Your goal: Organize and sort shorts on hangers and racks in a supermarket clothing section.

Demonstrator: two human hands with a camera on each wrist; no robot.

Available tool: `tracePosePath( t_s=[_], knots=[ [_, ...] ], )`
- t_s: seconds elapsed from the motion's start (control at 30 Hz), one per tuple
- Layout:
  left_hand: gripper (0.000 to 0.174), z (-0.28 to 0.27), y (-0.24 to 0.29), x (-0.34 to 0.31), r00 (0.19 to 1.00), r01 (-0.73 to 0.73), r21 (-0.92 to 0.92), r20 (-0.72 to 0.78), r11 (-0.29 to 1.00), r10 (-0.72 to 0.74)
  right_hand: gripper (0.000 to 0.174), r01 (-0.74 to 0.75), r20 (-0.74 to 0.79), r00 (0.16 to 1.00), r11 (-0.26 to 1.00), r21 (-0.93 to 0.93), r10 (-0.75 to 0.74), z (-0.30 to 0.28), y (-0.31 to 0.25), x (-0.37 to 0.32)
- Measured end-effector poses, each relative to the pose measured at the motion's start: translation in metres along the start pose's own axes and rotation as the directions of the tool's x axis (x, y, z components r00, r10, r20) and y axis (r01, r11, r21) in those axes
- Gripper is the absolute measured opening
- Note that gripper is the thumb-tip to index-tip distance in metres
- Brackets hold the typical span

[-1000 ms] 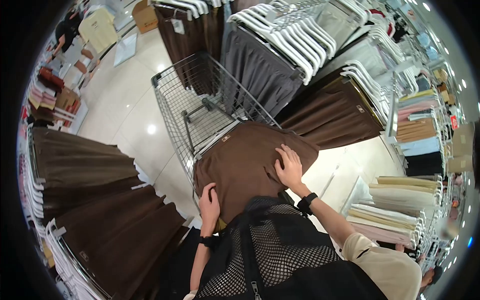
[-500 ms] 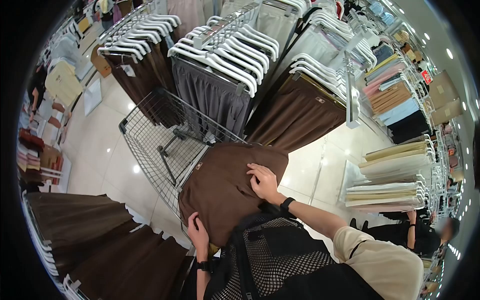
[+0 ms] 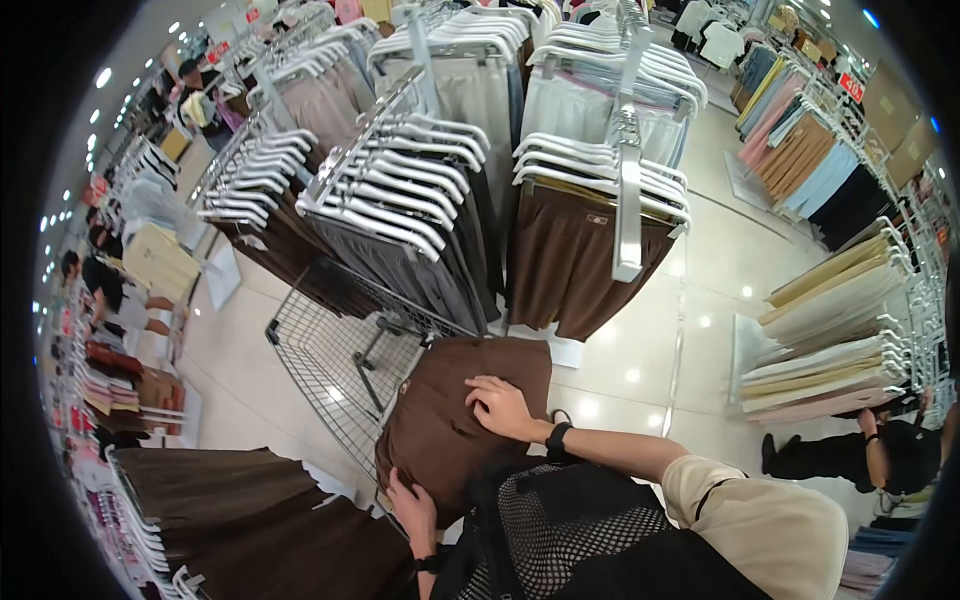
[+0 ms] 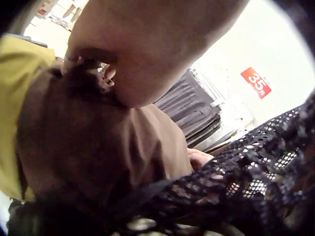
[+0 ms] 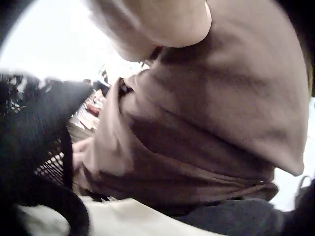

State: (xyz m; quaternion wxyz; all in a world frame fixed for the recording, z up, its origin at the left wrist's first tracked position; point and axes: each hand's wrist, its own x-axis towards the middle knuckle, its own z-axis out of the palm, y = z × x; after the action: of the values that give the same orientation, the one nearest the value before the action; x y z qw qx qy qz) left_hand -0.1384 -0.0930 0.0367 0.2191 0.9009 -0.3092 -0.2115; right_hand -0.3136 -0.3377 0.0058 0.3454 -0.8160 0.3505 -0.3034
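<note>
Brown trousers (image 3: 440,440) lie spread over the near end of a wire shopping cart (image 3: 330,390), with a small label at their waistband. My left hand (image 3: 412,508) rests at their left edge, its fingers against the fabric. Across the top of the brown cloth lies my right hand (image 3: 500,408), fingers relaxed and slightly bent. Yellow cloth (image 4: 17,118) shows beside the brown fabric (image 4: 74,137) in the left wrist view. In the right wrist view the brown fabric (image 5: 206,108) falls in folds below the hand.
Dark grey trousers (image 3: 390,250) and brown trousers (image 3: 570,260) hang on racks just past the cart. More dark brown garments (image 3: 240,510) hang at the near left. Pale and yellow trousers (image 3: 830,330) hang at right, near a person in black (image 3: 910,455).
The head view has turned, so the racks beyond the cart now sit nearer the middle. Both hands stay on the brown trousers, and the left fingers lie straighter along their edge.
</note>
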Motion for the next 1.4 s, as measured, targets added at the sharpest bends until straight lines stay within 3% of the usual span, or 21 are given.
tracePosePath(
  t_s=[0.07,0.1,0.13,0.2,0.27,0.33,0.4,0.47,0.53,0.6,0.63,0.73,0.87,1.2,1.4],
  knots=[
    [0.063,0.004,0.031,-0.021,1.0,0.03,0.122,0.006,0.992,-0.031,0.016,-0.156,0.192,0.975,0.956,0.249,0.109,-0.013,0.009,-0.002],
    [0.067,0.02,0.039,-0.028,0.999,0.034,0.159,-0.004,0.987,-0.034,0.018,-0.282,0.264,0.95,0.829,0.482,0.17,-0.032,0.01,0.0],
    [0.071,0.037,0.047,-0.033,0.999,0.041,0.188,-0.011,0.981,-0.039,0.017,-0.325,0.256,0.943,0.759,0.564,0.214,-0.052,0.012,-0.002],
    [0.079,0.057,0.062,-0.046,1.0,0.026,0.267,0.011,0.963,-0.03,0.019,-0.202,0.092,0.979,0.904,0.377,0.18,-0.106,0.028,-0.006],
    [0.082,0.066,0.078,-0.061,1.0,0.025,0.303,0.007,0.953,-0.028,0.017,-0.219,-0.057,0.959,0.857,0.467,0.276,-0.159,0.046,0.0],
    [0.093,0.078,0.075,-0.065,0.999,0.012,0.292,0.026,0.956,-0.021,0.019,-0.031,-0.324,0.924,0.885,0.464,0.203,-0.22,0.064,0.023],
    [0.1,0.084,0.076,-0.069,0.999,-0.044,0.37,0.022,0.928,0.038,0.026,-0.038,-0.385,0.862,0.8,0.599,0.33,-0.271,0.064,0.046],
    [0.108,0.086,0.079,-0.068,0.999,-0.037,0.376,0.034,0.926,0.026,0.032,-0.01,-0.371,0.858,0.732,0.681,0.356,-0.301,0.082,0.067],
    [0.114,0.087,0.079,-0.061,0.999,-0.034,0.382,0.043,0.924,0.019,0.04,-0.141,-0.185,0.855,0.561,0.816,0.484,-0.323,0.093,0.088],
    [0.117,0.089,0.074,-0.059,0.998,-0.027,0.384,0.061,0.923,0.004,0.044,-0.24,-0.031,0.83,0.406,0.882,0.557,-0.335,0.094,0.106],
    [0.117,0.089,0.074,-0.059,0.998,-0.024,0.386,0.058,0.922,0.002,0.048,-0.218,-0.058,0.838,0.431,0.875,0.542,-0.335,0.101,0.114],
    [0.118,0.091,0.073,-0.06,0.999,-0.017,0.389,0.042,0.921,0.001,0.048,-0.085,-0.027,0.857,0.192,0.978,0.515,-0.337,0.119,0.135],
    [0.118,0.093,0.07,-0.058,1.0,-0.018,0.395,0.019,0.918,0.011,0.047,-0.063,0.003,0.885,0.114,0.991,0.465,-0.333,0.123,0.16],
    [0.118,0.096,0.071,-0.06,0.999,-0.038,0.397,-0.007,0.917,0.045,0.049,-0.156,0.109,0.896,0.075,0.985,0.43,-0.321,0.128,0.18],
    [0.12,0.095,0.074,-0.061,0.999,-0.042,0.394,-0.005,0.918,0.047,0.05,-0.081,-0.01,0.917,0.209,0.975,0.399,-0.339,0.085,0.152]
  ],
)
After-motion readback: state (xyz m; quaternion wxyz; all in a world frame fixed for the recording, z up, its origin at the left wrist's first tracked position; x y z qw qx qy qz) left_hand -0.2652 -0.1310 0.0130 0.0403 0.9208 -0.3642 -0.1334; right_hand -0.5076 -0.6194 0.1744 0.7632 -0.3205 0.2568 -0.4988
